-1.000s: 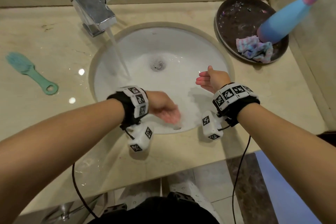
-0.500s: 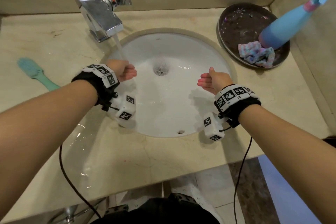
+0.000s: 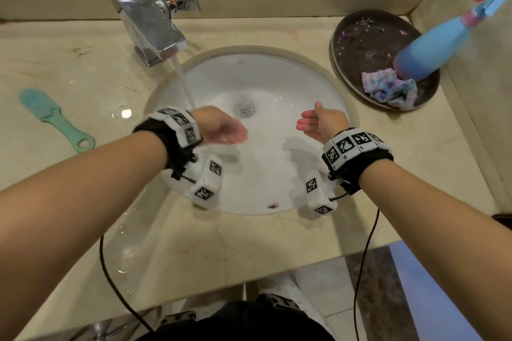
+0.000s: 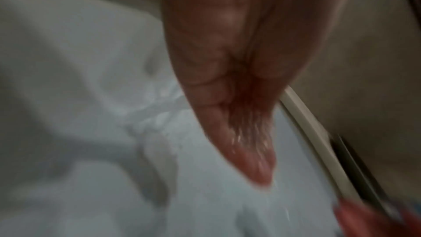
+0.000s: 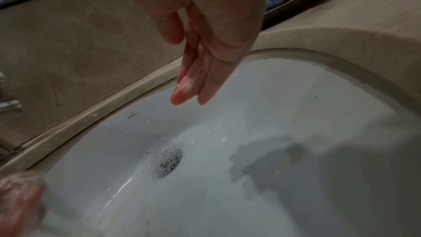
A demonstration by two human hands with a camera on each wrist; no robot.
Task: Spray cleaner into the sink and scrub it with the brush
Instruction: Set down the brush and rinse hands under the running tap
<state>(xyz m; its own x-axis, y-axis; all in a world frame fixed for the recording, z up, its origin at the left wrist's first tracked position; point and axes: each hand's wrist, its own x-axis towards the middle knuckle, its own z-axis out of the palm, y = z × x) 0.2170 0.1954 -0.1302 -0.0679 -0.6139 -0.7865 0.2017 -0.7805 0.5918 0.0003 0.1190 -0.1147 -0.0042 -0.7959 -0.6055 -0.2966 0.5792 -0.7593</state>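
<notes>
**Both grips empty over the running sink**

Left hand (image 3: 221, 127) is cupping loosely under tap water (image 3: 184, 83); right hand (image 3: 322, 123) is hovering slack-fingered. Across the beige marble worktop (image 3: 83, 69): brush (image 3: 52, 116) lying left, white sink (image 3: 277, 174) centre, spray bottle (image 3: 432, 52) standing in the dark tray (image 3: 357, 36) beside a cloth (image 3: 390, 88).

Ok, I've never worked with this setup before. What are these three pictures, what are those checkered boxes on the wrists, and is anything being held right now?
There is no machine here: a person works with bare hands, and the checkered bands and boxes are worn on the wrists. The big picture comes from a camera on the head, looking down. The other two come from cameras on each wrist, looking along the fingers; the left one is blurred.

The left hand is under the running water from the faucet, over the white sink. The right hand hangs open above the basin. Neither holds anything.

On the counter, the green brush lies to the left. To the right, a dark tray holds the blue spray bottle and a crumpled cloth.
</notes>
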